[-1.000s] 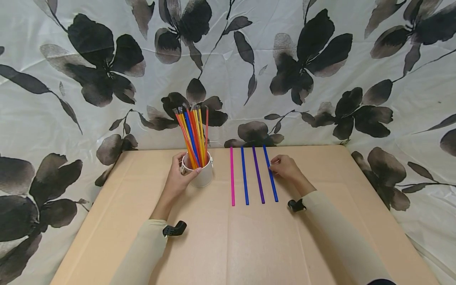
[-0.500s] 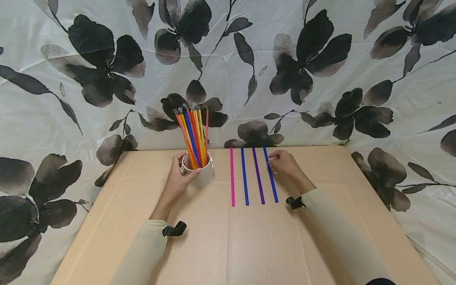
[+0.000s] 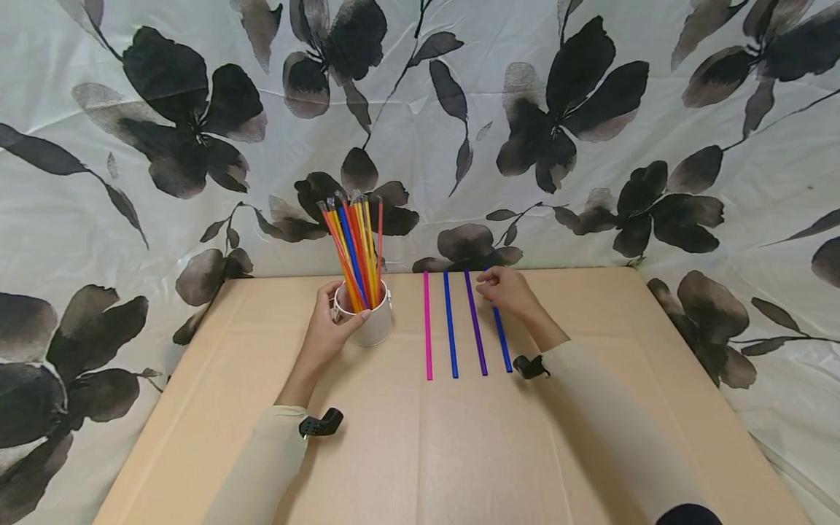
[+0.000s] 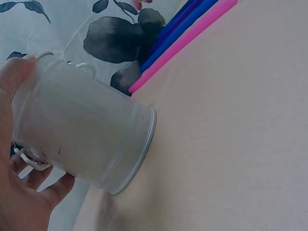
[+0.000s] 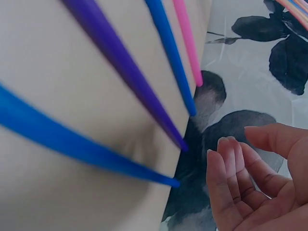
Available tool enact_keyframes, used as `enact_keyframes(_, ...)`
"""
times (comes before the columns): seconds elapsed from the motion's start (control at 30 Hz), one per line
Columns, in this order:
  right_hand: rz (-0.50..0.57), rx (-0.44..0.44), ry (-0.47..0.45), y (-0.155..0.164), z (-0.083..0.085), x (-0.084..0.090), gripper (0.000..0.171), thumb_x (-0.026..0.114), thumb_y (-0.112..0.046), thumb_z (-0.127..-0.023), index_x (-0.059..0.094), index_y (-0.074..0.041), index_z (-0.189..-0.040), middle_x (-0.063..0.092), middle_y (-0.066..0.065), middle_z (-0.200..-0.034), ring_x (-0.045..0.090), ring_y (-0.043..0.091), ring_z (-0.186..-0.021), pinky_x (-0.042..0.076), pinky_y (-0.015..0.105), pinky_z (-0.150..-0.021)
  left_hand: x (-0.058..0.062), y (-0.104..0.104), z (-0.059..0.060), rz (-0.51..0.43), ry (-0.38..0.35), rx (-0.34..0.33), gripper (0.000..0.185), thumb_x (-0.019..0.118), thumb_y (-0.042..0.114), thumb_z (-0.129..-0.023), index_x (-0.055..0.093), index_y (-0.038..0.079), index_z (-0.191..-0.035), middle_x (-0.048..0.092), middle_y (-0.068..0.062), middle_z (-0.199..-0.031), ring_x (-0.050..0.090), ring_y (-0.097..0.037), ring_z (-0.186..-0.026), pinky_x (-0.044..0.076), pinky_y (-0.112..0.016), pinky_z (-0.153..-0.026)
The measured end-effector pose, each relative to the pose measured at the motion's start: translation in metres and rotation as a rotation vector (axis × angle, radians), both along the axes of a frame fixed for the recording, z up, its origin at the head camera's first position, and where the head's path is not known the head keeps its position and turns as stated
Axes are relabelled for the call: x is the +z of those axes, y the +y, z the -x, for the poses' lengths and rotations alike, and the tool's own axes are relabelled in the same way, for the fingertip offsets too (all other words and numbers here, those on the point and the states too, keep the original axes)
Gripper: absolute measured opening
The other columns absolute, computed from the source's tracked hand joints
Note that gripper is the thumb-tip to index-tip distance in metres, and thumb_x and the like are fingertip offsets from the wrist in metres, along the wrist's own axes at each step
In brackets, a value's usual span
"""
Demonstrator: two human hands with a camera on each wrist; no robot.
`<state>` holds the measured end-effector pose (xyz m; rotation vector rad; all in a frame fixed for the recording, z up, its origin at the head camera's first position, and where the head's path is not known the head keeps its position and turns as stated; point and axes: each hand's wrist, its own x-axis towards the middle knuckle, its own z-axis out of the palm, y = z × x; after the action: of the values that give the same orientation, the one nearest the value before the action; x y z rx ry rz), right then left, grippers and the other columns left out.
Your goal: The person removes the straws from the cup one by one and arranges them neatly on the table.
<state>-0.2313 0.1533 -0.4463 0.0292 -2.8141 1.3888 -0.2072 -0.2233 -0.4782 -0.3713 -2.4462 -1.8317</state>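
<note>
A small white metal pail (image 3: 372, 329) stands on the table, full of slim red, yellow, orange and blue sticks (image 3: 357, 251). My left hand (image 3: 331, 324) grips its side, thumb in front near the rim and fingers behind. In the head view four slim sticks lie side by side: pink (image 3: 429, 328), blue (image 3: 450, 328), purple (image 3: 476, 324) and another blue (image 3: 502, 343). My right hand (image 3: 515, 294) is over the far part of the right-hand blue stick and covers some of it. Its fingers (image 5: 216, 178) are loosely bent with nothing between them, apart from the sticks.
The light brown table (image 3: 420, 452) ends at a far edge close behind the sticks. A white cloth with dark flowers (image 3: 459, 131) hangs beyond it. Each wrist wears a black device, such as the left one (image 3: 321, 423).
My right hand has moved left and slightly away from me, from beside the right-hand blue stick to over its far end. My left hand and the pail stay put.
</note>
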Motion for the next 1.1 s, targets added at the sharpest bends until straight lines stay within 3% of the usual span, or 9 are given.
enact_keyframes(0.13, 0.004, 0.017, 0.032, -0.012, 0.002, 0.007, 0.025, 0.067, -0.015, -0.096, 0.069, 0.000, -0.117, 0.068, 0.013, -0.097, 0.068, 0.028, -0.086, 0.057, 0.027, -0.070, 0.004, 0.001, -0.002, 0.001, -0.016, -0.002, 0.083, 0.078, 0.024, -0.091, 0.026, 0.015, -0.155, 0.037, -0.016, -0.153, 0.034, -0.035, -0.144, 0.030, -0.057, -0.119)
enact_keyframes(0.37, 0.032, 0.052, 0.079, -0.034, 0.003, 0.019, 0.024, 0.066, -0.015, -0.095, 0.070, -0.001, -0.115, 0.067, 0.011, -0.095, 0.068, 0.026, -0.082, 0.059, 0.029, -0.070, 0.031, 0.006, -0.019, 0.022, -0.019, -0.020, 0.083, 0.076, 0.019, -0.092, 0.024, 0.004, -0.155, 0.036, -0.022, -0.153, 0.033, -0.039, -0.144, 0.030, -0.061, -0.118)
enact_keyframes(0.63, 0.068, 0.070, 0.104, -0.057, 0.002, 0.030, 0.021, 0.067, -0.014, -0.096, 0.069, -0.003, -0.114, 0.069, 0.009, -0.093, 0.068, 0.028, -0.084, 0.058, 0.029, -0.069, 0.032, 0.007, -0.019, 0.018, -0.014, -0.015, 0.083, 0.077, 0.020, -0.091, 0.025, 0.004, -0.154, 0.037, -0.023, -0.152, 0.033, -0.039, -0.143, 0.030, -0.061, -0.118)
enact_keyframes(1.1, 0.130, 0.127, 0.139, -0.092, 0.005, 0.039, 0.022, 0.070, -0.018, -0.096, 0.070, -0.004, -0.114, 0.071, 0.006, -0.093, 0.067, 0.019, -0.083, 0.059, 0.029, -0.074, 0.032, 0.007, -0.020, 0.014, -0.007, -0.023, 0.082, 0.076, 0.019, -0.092, 0.025, 0.004, -0.154, 0.037, -0.022, -0.152, 0.034, -0.038, -0.143, 0.031, -0.060, -0.118)
